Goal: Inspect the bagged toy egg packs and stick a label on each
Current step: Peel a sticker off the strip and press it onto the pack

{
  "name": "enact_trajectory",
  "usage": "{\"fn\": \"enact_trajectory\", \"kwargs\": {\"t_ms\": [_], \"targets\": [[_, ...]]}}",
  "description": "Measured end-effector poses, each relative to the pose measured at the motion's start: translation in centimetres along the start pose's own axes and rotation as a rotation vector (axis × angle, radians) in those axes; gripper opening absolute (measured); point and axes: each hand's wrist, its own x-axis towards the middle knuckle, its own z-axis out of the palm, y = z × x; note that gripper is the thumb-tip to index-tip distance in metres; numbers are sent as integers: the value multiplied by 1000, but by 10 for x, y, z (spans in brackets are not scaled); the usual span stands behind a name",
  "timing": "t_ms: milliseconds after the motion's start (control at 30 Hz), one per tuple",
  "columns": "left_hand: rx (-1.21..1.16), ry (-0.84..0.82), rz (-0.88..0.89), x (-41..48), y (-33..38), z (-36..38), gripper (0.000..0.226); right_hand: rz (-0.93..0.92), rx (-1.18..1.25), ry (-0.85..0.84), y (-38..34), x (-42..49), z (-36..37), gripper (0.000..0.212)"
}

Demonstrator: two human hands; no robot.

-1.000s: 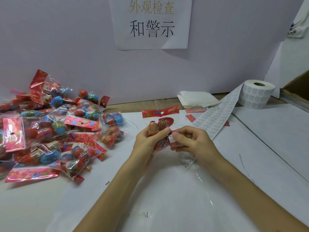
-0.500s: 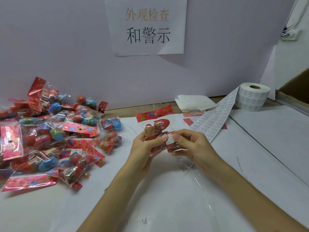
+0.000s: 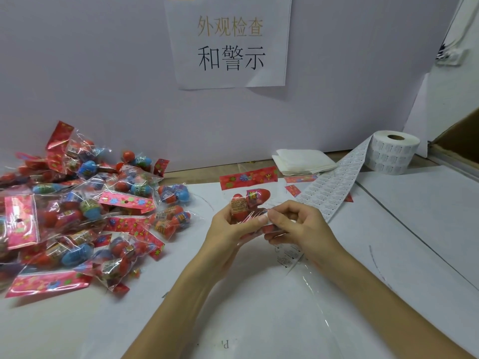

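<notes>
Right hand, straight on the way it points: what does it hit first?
The egg pack that the right hand pinches, then the left hand gripping its other side. It points up-left; depth is unclear, but nothing else shows between them.

Wall sign (image 3: 229, 42): "外观检查" gold, "和警示" black. Table sheet (image 3: 225, 344): mirrored "P". Label strip (image 3: 334, 189) print unreadable.

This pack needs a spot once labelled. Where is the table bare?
Bare white paper lies right of the label strip, nearer than the label roll, and along the near edge below the pile of packs. Crowded: the pile at left, and behind the held pack, folded tissues and red cards.
</notes>
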Motion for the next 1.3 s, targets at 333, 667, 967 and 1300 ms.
{"fn": "enact_trajectory", "kwargs": {"t_ms": [333,667,967,1300], "targets": [[-23,-40,-35,3,2,-7,53,29,18,-8,1,1,-2,33],[-68,50,-6,4,0,-8,43,35,22,-71,2,3,-8,17],[2,40,19,2,-1,-5,35,-3,-55,-44,1,2,-8,13],[-14,24,-10,3,-2,-4,55,-23,-107,-41,4,5,-8,15]]}}
